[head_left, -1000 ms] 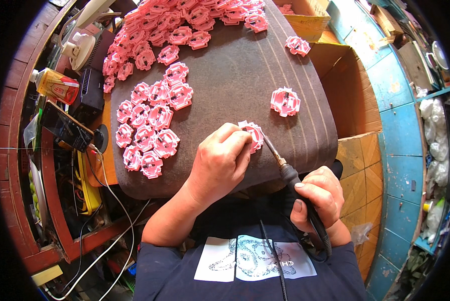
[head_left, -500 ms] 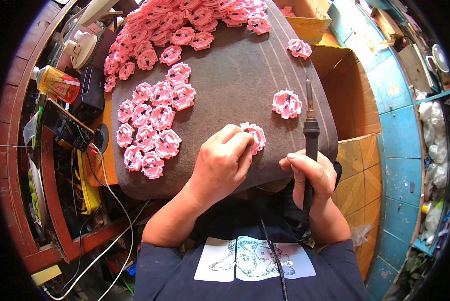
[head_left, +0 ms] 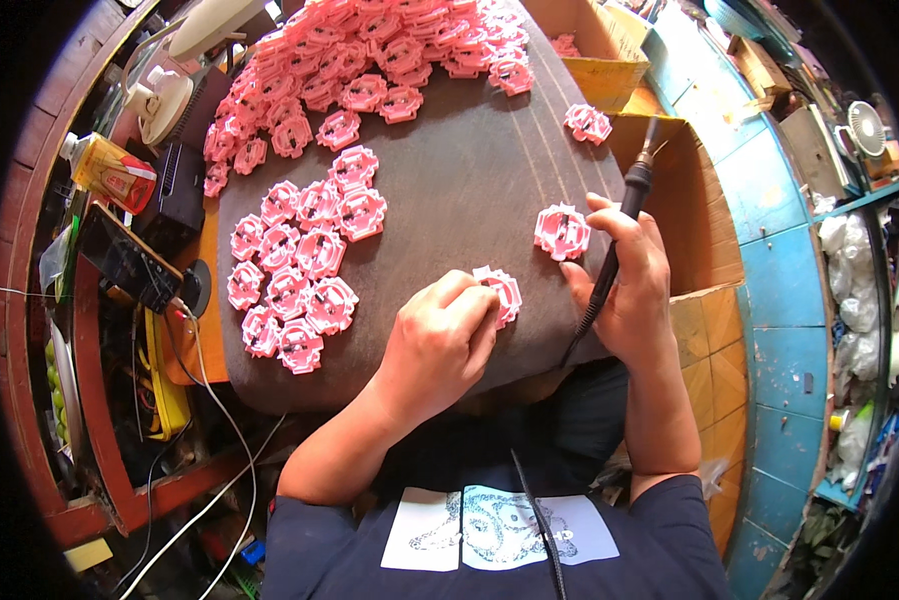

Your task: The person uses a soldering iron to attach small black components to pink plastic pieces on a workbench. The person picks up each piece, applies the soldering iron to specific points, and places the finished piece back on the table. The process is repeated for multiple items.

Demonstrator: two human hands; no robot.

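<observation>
My left hand (head_left: pixel 439 345) is closed on a pink plastic piece (head_left: pixel 499 292) on the dark work mat (head_left: pixel 439 170), its fingertips partly hiding the piece. My right hand (head_left: pixel 629 285) grips a black soldering iron (head_left: pixel 629 200), tip up and pointing away from me; the thumb and fingertips are at the edge of another pink piece (head_left: pixel 561 230), and whether they touch it I cannot tell. To the left lies a group of similar pieces with small dark parts (head_left: pixel 294 295). A large heap of them (head_left: pixel 369 40) covers the far end, and a single one (head_left: pixel 587 123) lies at the far right.
Cardboard boxes (head_left: pixel 689 160) stand beside the mat's right edge, next to a blue tiled surface (head_left: pixel 779 290). At the left are a bottle (head_left: pixel 109 170), a black screen device (head_left: pixel 129 255), a black box (head_left: pixel 174 190) and loose cables (head_left: pixel 224 410).
My right hand has moved forward and up beside the right-hand piece, swinging the iron's tip away from the piece in my left hand. My left hand stays closed, shifted slightly lower in view.
</observation>
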